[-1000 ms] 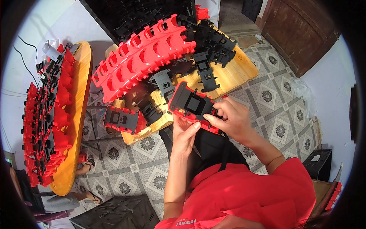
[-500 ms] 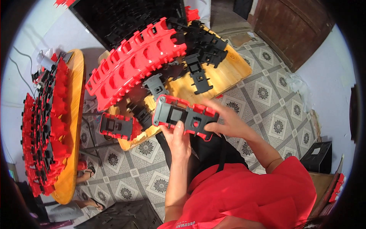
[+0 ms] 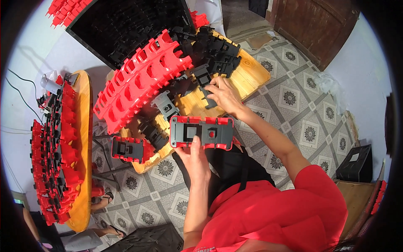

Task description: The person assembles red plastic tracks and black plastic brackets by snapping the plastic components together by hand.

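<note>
My left hand (image 3: 194,161) grips a red plastic shell with a dark grey panel (image 3: 178,132) set in it, held level above my lap. Its thumb presses near the square opening of the panel. Farther off, my right hand (image 3: 224,95) has its fingers closed on the lower part of a loose black plastic panel (image 3: 203,74) on the wooden table. Left of that panel stands a long stack of red shells (image 3: 145,75). A grey panel (image 3: 166,105) leans between the stack and the held shell. Another assembled red-and-black piece (image 3: 128,149) sits at the near left corner.
Several black panels (image 3: 220,56) are piled at the table's (image 3: 252,69) far side. Behind stands a large black bin (image 3: 126,29) with black parts. More red and black pieces fill a second table (image 3: 86,126) at left, where another person's feet (image 3: 105,201) show below.
My right hand has left the held shell and reached forward to the black panel on the table. The shell in my left hand has turned level.
</note>
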### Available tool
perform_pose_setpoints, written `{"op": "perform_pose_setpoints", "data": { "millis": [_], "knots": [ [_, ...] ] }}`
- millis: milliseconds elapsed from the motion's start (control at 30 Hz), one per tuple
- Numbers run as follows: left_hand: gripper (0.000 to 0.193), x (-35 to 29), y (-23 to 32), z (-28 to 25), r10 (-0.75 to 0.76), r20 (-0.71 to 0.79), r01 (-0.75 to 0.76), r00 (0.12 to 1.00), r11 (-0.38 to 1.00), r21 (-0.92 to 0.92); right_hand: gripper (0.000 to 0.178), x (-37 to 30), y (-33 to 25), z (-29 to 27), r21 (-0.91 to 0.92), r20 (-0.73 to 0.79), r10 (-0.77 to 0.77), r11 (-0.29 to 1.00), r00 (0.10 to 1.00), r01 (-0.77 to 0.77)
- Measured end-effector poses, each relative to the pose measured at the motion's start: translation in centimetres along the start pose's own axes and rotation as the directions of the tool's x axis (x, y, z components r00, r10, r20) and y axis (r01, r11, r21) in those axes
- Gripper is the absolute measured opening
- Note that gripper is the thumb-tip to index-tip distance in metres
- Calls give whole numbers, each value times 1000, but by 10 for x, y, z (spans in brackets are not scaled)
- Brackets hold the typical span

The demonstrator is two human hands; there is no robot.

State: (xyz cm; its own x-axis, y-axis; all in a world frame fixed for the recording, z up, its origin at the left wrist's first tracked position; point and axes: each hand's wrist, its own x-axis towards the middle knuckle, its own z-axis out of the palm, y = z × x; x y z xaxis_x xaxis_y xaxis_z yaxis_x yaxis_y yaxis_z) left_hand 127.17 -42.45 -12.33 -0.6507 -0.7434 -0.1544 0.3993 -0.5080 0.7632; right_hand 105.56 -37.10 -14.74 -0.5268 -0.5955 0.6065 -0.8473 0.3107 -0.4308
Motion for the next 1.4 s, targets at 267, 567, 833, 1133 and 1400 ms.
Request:
{"op": "perform_pose_setpoints", "data": {
  "millis": [267, 567, 833, 1133, 1400],
  "knots": [
    [58, 19, -16, 35, -101, -43, 102, 994, 994, 29, 25, -26, 31, -103, 291, -3, 131, 948, 991, -125],
    [50, 84, -69, 95, 188, -160, -183, 969, 982, 42, 24, -41, 19, -104, 642, -185, 442, 730, 877, -233],
    [95, 86, -61, 78, -28, -182, 111, 983, 879, 463, 23, 2, -1, -96, 920, -89, 440, 380, 893, -95],
    [87, 52, -25, 66, 207, -72, -125, 976, 797, 591, 10, 73, 8, -110, 931, -164, 379, 364, 911, 17],
    [65, 158, 70, 84, 609, 592, -513, 528, -327, 794, 24, 133, -3, -112, -15, 43, -3, 1000, 999, 4]
  ]
}}
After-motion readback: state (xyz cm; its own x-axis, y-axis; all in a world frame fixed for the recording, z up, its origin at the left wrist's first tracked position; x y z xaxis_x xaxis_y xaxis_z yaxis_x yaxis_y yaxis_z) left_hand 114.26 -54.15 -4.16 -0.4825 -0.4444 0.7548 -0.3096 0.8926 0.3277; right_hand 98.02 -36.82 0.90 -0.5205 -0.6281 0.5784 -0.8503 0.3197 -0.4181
